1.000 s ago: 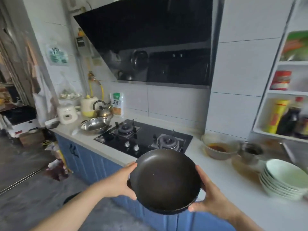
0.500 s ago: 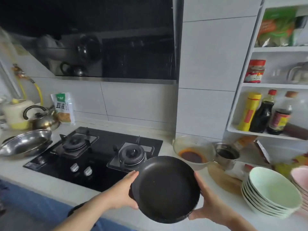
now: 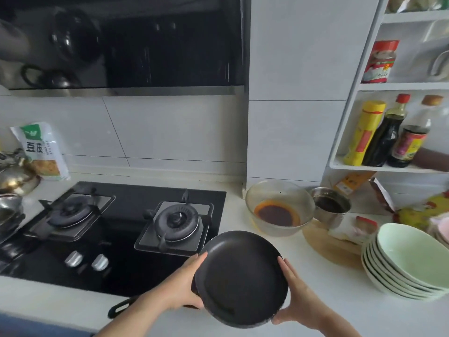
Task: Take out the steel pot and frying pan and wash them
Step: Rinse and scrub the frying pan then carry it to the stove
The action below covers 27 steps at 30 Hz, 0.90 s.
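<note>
Pan (image 3: 243,279) in both my hands, open face tilted toward me, held just above the white counter (image 3: 315,310) at the right front corner of the stove (image 3: 126,259). Left hand (image 3: 181,287) grips the left rim, right hand (image 3: 295,302) cups the lower right rim; the pan's handle (image 3: 121,308) pokes out low and left under my left forearm. Change over the last second: view swings right and closes in on the counter, pan comes down nearer the worktop, grip unchanged. So the pan counts as taken out and is in transit. No sink or tap in view (likely further right, can't tell), so washing isn't started. Steel pot: I can't pick it out for sure; some steel vessel (image 3: 9,210) sits at the far left edge, cropped. Bowl of dark sauce (image 3: 278,210) and stacked green bowls (image 3: 408,261) crowd the right side, so I judge the carry needs to stay clear of them.
</note>
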Available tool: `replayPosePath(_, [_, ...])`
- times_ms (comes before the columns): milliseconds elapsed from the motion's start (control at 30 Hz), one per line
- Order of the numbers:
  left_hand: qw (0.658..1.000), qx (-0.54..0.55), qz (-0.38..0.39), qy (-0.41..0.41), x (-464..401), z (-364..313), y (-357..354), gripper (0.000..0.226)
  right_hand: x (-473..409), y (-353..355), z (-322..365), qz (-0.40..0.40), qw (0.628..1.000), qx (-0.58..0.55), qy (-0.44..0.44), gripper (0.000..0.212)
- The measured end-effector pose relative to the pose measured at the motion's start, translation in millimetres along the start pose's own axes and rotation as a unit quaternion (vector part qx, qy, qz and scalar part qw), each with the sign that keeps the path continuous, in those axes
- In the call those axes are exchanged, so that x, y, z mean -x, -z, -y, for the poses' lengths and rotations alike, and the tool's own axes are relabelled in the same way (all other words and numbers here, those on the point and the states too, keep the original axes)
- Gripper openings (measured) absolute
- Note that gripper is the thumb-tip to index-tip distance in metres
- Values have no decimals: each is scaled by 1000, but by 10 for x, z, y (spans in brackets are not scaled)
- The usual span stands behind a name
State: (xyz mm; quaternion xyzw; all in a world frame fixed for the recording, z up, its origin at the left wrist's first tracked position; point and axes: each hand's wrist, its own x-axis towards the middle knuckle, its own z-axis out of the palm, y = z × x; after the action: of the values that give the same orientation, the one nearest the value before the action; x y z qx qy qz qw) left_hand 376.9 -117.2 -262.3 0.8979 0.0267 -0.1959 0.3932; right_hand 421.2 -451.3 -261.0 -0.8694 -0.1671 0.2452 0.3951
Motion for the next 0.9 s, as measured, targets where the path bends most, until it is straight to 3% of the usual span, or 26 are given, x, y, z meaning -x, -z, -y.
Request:
replayPosePath(200, [1000, -12, 6, -6, -105, 172, -30, 129, -57, -129, -3, -14, 1000, 23, -2, 161])
replayPosePath(367, [1000, -20, 1, -23, -142, 217, -39, 128, -67, -198, -29, -39, 998, 43, 8, 137])
replayPosePath(900, [993, -114, -12, -14, -136, 161, -2, 125, 5, -273, -57, -67, 993, 81, -51, 136])
